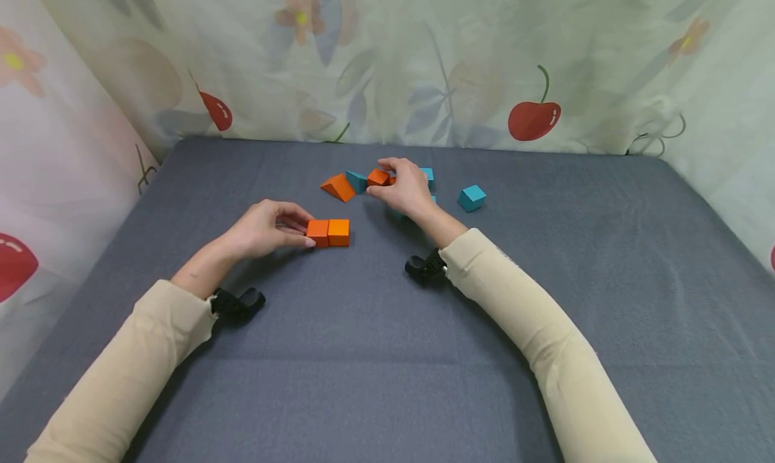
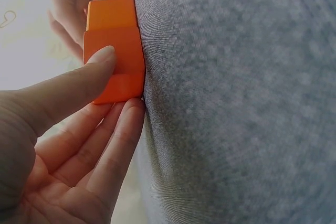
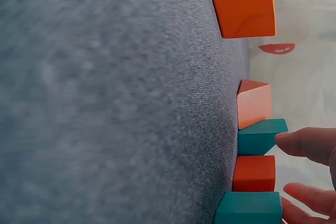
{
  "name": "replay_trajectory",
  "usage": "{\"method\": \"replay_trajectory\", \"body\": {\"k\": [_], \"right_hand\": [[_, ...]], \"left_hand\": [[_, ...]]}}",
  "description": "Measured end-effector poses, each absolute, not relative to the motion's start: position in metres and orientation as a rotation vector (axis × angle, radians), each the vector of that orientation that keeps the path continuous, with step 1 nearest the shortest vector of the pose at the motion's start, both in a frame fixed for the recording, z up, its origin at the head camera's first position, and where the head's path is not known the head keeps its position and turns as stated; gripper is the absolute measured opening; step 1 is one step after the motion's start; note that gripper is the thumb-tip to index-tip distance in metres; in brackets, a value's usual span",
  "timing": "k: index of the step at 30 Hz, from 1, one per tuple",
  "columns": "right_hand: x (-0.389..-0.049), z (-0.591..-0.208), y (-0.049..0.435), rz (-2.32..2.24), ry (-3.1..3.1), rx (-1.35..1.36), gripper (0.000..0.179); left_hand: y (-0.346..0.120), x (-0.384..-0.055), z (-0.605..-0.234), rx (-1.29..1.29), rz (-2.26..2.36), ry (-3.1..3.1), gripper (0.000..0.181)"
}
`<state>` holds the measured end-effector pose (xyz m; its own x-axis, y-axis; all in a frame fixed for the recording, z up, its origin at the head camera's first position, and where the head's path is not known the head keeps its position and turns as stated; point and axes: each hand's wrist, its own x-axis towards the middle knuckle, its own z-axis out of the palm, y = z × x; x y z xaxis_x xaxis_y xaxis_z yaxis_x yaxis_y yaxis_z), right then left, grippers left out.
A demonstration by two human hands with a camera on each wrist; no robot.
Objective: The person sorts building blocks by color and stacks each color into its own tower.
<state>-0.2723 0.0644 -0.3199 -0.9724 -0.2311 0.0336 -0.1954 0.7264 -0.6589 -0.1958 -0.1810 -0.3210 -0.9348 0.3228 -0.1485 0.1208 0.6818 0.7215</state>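
My left hand (image 1: 266, 229) holds a red-orange cube (image 1: 317, 233) on the table, the thumb lying on one face and the fingertips at its end. A lighter orange cube (image 1: 339, 233) stands flush against that cube's right side. Farther back, my right hand (image 1: 402, 186) reaches over a group of blocks, thumb and fingers spread around a red-orange block (image 1: 378, 177). In the right wrist view, this block (image 3: 254, 173) sits between the thumb and the fingers, and a gap shows before the fingertips. A teal wedge (image 1: 356, 182) lies beside it, near the thumb.
An orange triangular block (image 1: 339, 188) lies left of the wedge. Teal blocks are partly hidden behind the right hand, and one teal block (image 1: 471, 198) lies apart to the right. Grey cloth (image 1: 387, 396) covers the table; a patterned curtain (image 1: 387, 66) hangs behind.
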Motion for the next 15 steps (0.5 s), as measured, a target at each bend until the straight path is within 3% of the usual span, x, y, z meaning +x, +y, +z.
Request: {"method": "replay_trajectory", "body": {"k": [15], "right_hand": [[-0.2786,-0.3208,0.0563,-1.026,2.921,-0.202,0.044]], "left_hand": [[-0.1793,-0.1960,-0.3211,0.348,1.110,2.626,0.039]]}}
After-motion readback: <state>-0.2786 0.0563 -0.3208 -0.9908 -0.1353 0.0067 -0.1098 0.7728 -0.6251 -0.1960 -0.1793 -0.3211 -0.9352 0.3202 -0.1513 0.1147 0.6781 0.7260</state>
